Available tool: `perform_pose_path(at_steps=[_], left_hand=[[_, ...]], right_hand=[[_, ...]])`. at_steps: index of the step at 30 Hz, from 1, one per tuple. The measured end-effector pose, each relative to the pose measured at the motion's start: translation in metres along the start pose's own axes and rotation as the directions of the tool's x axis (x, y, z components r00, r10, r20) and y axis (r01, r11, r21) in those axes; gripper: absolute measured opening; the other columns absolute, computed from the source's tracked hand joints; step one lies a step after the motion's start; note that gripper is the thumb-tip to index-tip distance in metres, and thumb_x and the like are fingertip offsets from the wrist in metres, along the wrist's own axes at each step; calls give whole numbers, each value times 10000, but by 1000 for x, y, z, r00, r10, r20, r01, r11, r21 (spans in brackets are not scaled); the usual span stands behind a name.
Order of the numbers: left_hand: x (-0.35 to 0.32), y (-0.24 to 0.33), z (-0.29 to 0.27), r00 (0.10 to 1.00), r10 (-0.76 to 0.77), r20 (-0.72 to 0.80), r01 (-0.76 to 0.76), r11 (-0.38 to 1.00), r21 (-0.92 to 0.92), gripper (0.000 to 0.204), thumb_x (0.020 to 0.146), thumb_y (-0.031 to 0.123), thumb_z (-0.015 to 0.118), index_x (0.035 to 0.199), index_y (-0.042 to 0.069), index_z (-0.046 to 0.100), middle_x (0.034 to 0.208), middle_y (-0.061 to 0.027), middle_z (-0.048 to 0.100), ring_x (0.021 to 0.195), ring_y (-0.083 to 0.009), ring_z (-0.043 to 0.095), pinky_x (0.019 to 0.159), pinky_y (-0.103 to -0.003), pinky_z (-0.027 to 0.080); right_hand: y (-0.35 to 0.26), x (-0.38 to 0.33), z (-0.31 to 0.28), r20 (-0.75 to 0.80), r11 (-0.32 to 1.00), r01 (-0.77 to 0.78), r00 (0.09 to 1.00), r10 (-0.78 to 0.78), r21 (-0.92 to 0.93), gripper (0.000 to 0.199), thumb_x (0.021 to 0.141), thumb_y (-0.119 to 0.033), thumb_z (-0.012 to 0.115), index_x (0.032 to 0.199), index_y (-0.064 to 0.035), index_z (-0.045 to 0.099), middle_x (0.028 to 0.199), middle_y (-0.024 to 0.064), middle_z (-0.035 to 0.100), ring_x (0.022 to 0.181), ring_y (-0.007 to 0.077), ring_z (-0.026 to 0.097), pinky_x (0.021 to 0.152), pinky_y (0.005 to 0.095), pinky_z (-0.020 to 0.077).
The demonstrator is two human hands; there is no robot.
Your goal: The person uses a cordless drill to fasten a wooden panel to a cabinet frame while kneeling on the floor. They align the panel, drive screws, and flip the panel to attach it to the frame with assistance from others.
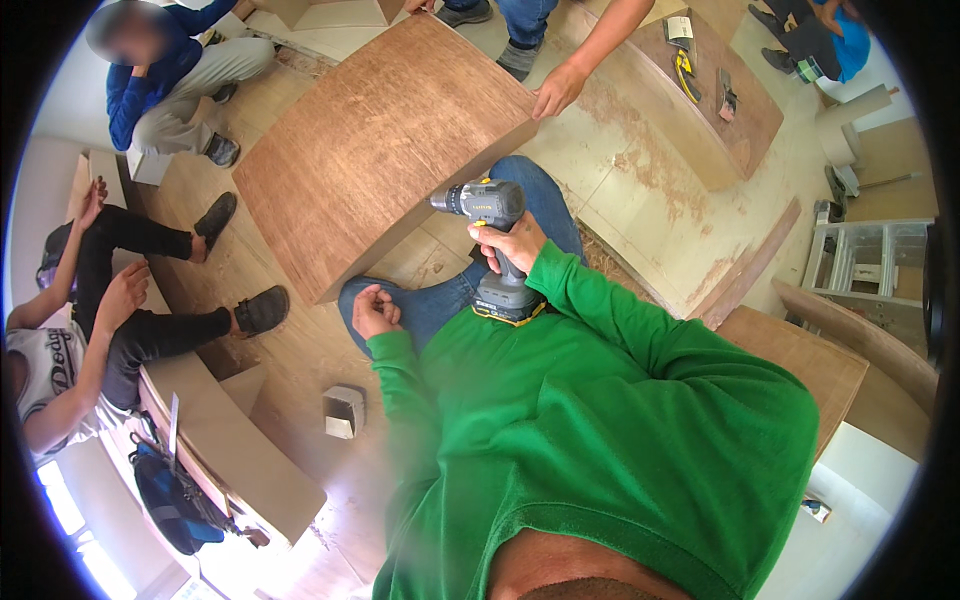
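Observation:
My right hand (516, 243) grips a grey and black cordless drill (491, 202) by its handle, with the battery base near my lap. The drill's chuck points left, close to the near edge of a large curved wooden panel (385, 140); I cannot tell whether it touches. Near my left knee is my left hand (376, 312), its fingers curled closed; whatever they may hold is hidden. A co-worker's hand (560, 90) rests on the panel's far right corner.
Another wooden piece (740, 150) at right carries a yellow-handled tool (684, 75). People sit at left and far left. A small box-like block (344, 411) lies on the floor. A blue bag (165, 495) hangs at lower left; a stepladder (865, 260) is at right.

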State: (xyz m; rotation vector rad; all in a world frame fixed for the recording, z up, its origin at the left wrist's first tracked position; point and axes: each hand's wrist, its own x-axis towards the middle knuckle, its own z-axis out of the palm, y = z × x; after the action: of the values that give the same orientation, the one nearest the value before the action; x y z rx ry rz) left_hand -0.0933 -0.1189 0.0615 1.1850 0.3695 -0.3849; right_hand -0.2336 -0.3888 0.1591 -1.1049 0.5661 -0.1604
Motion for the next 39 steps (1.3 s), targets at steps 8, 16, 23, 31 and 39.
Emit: perform_pose_path(at_steps=[8,16,23,31,39], left_hand=[[-1,1,5,999,-7,-36,8,1000,16,220,954,127,494,995,-27,645,750,-123,624,445,-110,363,402,-264,248],[-1,1,7,999,-9,-43,11,998,55,237,962,175,515,976,-17,654,744,-112,628,445,-103,354,413,-262,236],[-1,1,6,999,-6,-42,8,999,52,238,967,174,515,976,-14,661,742,-101,629,443,-99,345,415,-264,228],[-2,0,5,1000,-4,-15,4,999,35,226,961,171,517,990,-11,648,753,-102,632,452,-100,356,418,-262,235],[0,-2,2,1000,1,10,-1,1000,26,225,963,183,546,1014,-9,651,789,-98,627,465,-106,363,421,-261,271]], right_hand=[[0,2,-2,-4,998,-51,999,51,43,209,921,-135,790,1017,-6,657,769,37,620,572,110,581,444,286,488],[2,4,-5,-13,995,-71,997,72,75,223,917,-123,793,1058,-7,665,732,36,610,545,113,575,439,289,490],[6,7,-6,-43,997,-52,998,55,58,176,939,-151,761,989,-14,663,667,35,607,480,132,593,424,303,474],[5,8,-11,-56,999,-30,998,32,46,172,934,-147,765,975,-16,662,663,39,617,478,143,601,423,309,473],[2,7,-12,-60,997,-49,997,52,60,172,932,-147,766,972,-19,659,663,46,619,480,153,608,425,317,478]])
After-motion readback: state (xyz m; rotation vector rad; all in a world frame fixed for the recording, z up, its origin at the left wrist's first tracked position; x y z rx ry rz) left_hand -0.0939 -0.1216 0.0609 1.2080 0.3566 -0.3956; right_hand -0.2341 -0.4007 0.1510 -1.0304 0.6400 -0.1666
